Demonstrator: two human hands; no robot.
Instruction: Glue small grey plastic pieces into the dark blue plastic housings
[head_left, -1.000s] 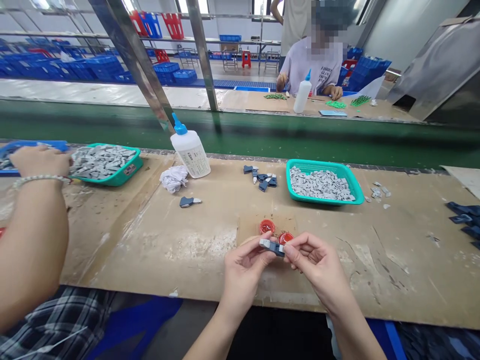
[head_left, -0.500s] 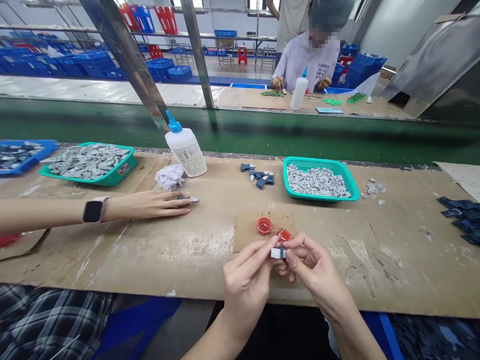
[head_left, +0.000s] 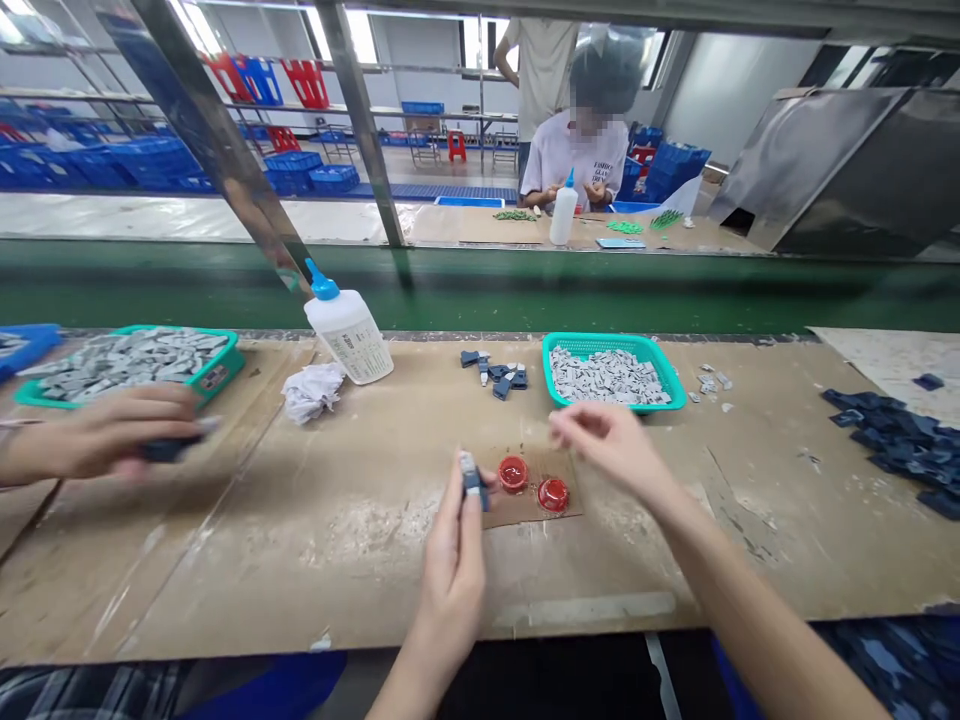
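My left hand (head_left: 455,540) grips a small dark blue and light grey plastic piece (head_left: 471,478) between thumb and fingers, grey end pointing up and away. It is just left of two red caps holding a shiny liquid: one cap (head_left: 514,474) farther off, the other cap (head_left: 553,494) nearer. My right hand (head_left: 607,445) hovers by the front edge of a teal basket (head_left: 679,398) heaped with small grey pieces (head_left: 609,376). Its fingers are curled, and the tips are blurred, so I cannot see whether anything is between them.
A white glue bottle (head_left: 351,335) with blue nozzle stands beside crumpled tissue (head_left: 313,392). Several dark blue pieces (head_left: 498,377) lie left of the basket; more pile up (head_left: 892,440) at right. A co-worker's blurred hand (head_left: 112,435) holds a dark piece at left. Another person (head_left: 576,155) sits opposite.
My hands have parted: the left moved left with the piece, the right went forward toward the basket. The neighbour's hand lifted and drew back left with a dark piece. The view tilted up.
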